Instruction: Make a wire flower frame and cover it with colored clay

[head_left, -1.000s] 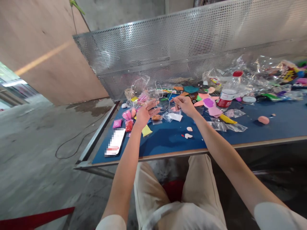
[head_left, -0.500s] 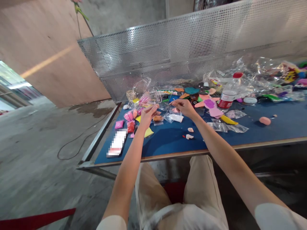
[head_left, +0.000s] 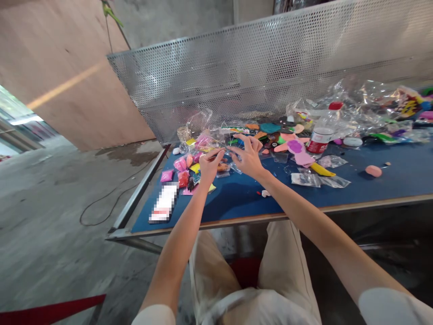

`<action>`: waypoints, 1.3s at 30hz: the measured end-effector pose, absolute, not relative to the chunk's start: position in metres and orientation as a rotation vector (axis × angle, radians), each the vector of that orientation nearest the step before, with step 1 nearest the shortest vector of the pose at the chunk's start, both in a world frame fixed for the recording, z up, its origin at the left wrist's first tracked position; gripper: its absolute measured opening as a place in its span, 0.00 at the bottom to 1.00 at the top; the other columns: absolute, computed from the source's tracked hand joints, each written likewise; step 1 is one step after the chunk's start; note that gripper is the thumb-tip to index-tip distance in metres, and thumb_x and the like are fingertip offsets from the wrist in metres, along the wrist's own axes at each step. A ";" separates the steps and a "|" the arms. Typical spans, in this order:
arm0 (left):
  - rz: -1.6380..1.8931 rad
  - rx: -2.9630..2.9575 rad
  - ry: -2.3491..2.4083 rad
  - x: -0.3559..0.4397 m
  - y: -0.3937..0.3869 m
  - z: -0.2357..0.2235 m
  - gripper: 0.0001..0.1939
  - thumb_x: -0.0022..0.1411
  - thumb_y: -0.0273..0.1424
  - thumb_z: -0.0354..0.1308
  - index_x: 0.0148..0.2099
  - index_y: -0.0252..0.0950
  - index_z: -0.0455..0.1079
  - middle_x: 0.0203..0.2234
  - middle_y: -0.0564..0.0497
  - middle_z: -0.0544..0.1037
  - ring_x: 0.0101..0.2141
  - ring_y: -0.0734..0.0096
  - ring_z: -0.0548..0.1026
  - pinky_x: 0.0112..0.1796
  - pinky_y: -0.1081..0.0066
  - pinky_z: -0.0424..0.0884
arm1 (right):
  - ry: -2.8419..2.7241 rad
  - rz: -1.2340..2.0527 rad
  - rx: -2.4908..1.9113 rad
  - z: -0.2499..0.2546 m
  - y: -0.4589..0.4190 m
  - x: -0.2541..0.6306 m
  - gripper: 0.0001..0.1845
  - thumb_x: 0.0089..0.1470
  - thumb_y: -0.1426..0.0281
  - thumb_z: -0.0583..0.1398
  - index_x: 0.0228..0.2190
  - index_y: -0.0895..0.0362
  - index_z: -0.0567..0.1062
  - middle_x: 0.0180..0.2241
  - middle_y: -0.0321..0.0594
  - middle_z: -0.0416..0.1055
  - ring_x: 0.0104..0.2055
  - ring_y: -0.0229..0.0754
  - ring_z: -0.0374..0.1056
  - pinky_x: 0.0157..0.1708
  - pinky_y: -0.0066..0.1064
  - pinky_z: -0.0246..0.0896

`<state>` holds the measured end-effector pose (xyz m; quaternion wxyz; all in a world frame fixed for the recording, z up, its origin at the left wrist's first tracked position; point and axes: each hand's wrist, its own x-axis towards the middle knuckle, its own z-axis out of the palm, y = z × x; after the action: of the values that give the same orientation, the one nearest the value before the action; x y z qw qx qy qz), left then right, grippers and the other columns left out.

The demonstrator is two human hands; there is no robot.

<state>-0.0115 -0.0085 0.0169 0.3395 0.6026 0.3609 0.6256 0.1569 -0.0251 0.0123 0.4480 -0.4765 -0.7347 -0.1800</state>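
Over the blue table (head_left: 233, 205), my left hand (head_left: 210, 163) pinches a thin, pale wire-like strand between thumb and fingertips. Fine strands (head_left: 222, 131) rise just beyond the hands; which of them belongs to the held piece I cannot tell. Close on the right is my right hand (head_left: 248, 155), its fingers spread apart and the thumb pointing toward the left fingertips. No object shows clearly in it. Below the hands lie small packets of coloured clay, among them a red one (head_left: 183, 178) and a pink one (head_left: 167, 175). A small white lump (head_left: 265, 193) rests nearer me.
A phone (head_left: 163, 203) lies at the table's left edge. To the right stands a red-capped bottle (head_left: 320, 137) beside a pink and purple clay shape (head_left: 297, 151). Clear plastic bags (head_left: 361, 108) are heaped farther back. A perforated metal panel (head_left: 237, 76) rises behind the table.
My right hand has moved left toward my left hand, and its fingers have spread from a pinch. My left hand has shifted slightly and stays closed.
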 end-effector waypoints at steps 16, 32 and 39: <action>1.621 1.714 1.050 -0.008 -0.009 0.013 0.11 0.59 0.40 0.68 0.38 0.38 0.84 0.32 0.49 0.86 0.26 0.65 0.83 0.26 0.71 0.78 | -1.850 -0.555 -1.249 0.006 -0.017 0.161 0.12 0.66 0.60 0.59 0.39 0.47 0.83 0.61 0.43 0.69 0.62 0.59 0.53 0.60 0.55 0.42; 1.463 2.391 1.043 -0.019 -0.006 0.014 0.13 0.67 0.44 0.62 0.40 0.43 0.85 0.34 0.48 0.87 0.31 0.64 0.83 0.33 0.68 0.77 | -1.805 -0.472 -1.315 0.014 -0.013 0.180 0.15 0.62 0.52 0.63 0.39 0.45 0.86 0.67 0.40 0.63 0.67 0.64 0.49 0.63 0.62 0.44; 1.517 2.390 1.072 -0.018 -0.006 0.013 0.12 0.63 0.44 0.65 0.36 0.44 0.84 0.33 0.47 0.87 0.35 0.59 0.84 0.38 0.64 0.76 | -1.888 -0.305 -1.273 0.022 -0.017 0.178 0.12 0.63 0.58 0.64 0.33 0.48 0.86 0.66 0.41 0.63 0.67 0.64 0.49 0.62 0.62 0.49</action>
<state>-0.0179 -0.0061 0.0128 0.0574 0.7882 0.3536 0.5004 0.1777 -0.0167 0.0222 0.4096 -0.5054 -0.7498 -0.1212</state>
